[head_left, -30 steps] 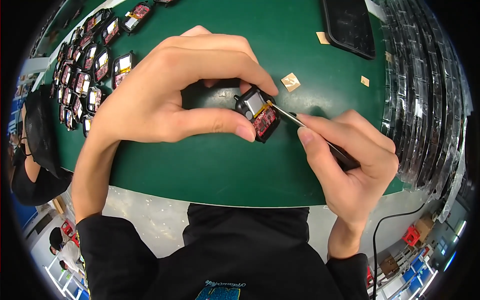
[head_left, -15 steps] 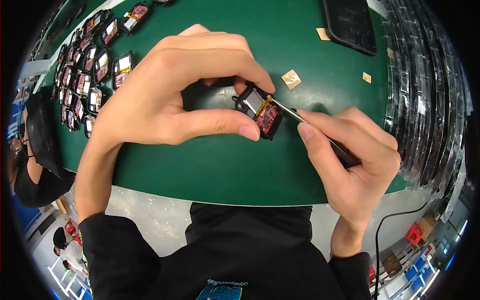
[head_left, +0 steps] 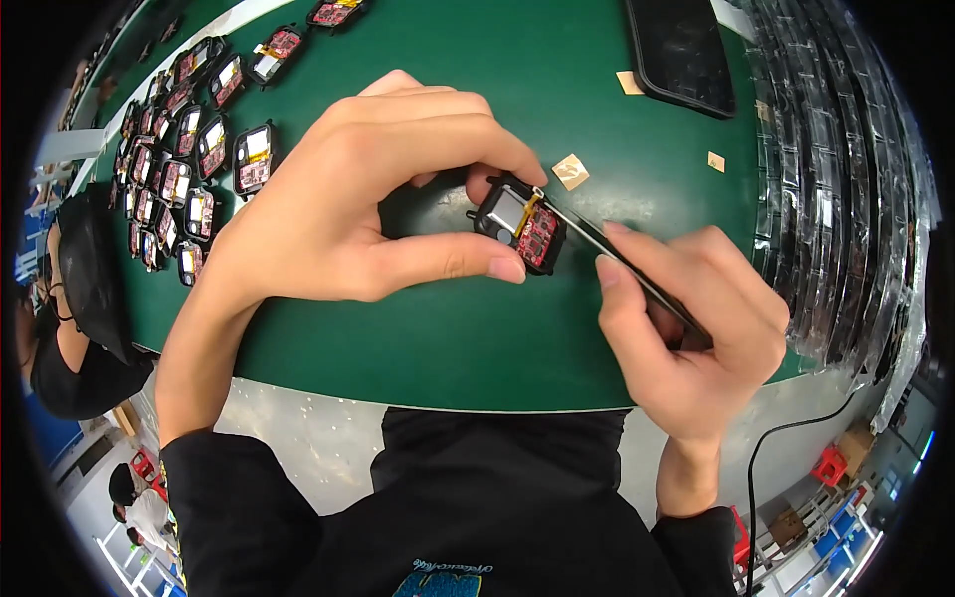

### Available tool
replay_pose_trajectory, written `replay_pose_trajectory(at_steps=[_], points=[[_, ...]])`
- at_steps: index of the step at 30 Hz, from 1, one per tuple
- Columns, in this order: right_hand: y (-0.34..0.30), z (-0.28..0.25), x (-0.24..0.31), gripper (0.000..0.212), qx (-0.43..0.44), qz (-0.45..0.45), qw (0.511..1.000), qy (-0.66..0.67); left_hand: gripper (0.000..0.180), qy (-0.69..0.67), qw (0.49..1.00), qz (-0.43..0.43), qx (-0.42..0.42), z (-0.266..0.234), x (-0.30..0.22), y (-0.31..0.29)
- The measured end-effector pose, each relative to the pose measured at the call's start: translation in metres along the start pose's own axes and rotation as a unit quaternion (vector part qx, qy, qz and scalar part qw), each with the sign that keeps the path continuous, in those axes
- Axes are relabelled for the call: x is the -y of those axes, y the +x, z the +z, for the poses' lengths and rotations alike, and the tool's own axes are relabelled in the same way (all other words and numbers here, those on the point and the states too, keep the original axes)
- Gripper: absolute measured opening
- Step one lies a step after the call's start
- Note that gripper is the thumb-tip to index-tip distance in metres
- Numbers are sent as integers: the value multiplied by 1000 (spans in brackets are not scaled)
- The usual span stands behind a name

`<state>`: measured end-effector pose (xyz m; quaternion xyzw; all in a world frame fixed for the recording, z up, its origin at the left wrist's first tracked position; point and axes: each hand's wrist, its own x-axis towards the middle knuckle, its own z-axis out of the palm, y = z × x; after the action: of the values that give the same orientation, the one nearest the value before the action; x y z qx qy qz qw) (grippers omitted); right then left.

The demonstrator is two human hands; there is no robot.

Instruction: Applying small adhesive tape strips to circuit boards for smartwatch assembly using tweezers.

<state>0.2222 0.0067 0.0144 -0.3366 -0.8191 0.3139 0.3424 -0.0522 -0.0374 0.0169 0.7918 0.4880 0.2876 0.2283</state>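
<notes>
a small black case [head_left: 517,224] is held over the green bench [head_left: 418,358], near the middle of the view. it is gripped by the left hand [head_left: 348,189], which is set at nine o'clock from it: the fingers are pressed to its top edge, and the thumb is pressed to its bottom edge. the case is open and tilted. inside, a silver block [head_left: 506,209] can be seen at eleven o'clock, a red board [head_left: 538,237] at four o'clock and a round gray dot [head_left: 504,237] at seven o'clock. a yellow band [head_left: 530,211] is laid between the block and the board.

tweezers [head_left: 597,240] are held by the right hand [head_left: 708,323], at four o'clock from the case. the fingers of that hand are closed on them, and their thin tip is put by the case's edge at one o'clock, near the end of the band. whether the band is pinched cannot be told.

many more open cases [head_left: 175,183] are spread on the bench from nine to eleven o'clock. a tan square [head_left: 570,171] is set near the held case, at one o'clock, and a second tan square [head_left: 629,83] is placed farther off, beside a black tray [head_left: 686,55]. long black strips [head_left: 826,199] in clear wrap are laid at three o'clock. another person's black sleeve [head_left: 95,386] can be seen at eight o'clock, near the rim.
</notes>
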Motion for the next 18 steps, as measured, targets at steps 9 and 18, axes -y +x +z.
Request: replay_pose_trajectory(at_steps=[9,18], points=[[-1,10,-6,34,-35,-88,994,-55,53,5,1000,7,-18,4,0,1],[-2,13,1,33,-33,-103,990,-85,50,-23,998,48,-36,5,4,-1]])
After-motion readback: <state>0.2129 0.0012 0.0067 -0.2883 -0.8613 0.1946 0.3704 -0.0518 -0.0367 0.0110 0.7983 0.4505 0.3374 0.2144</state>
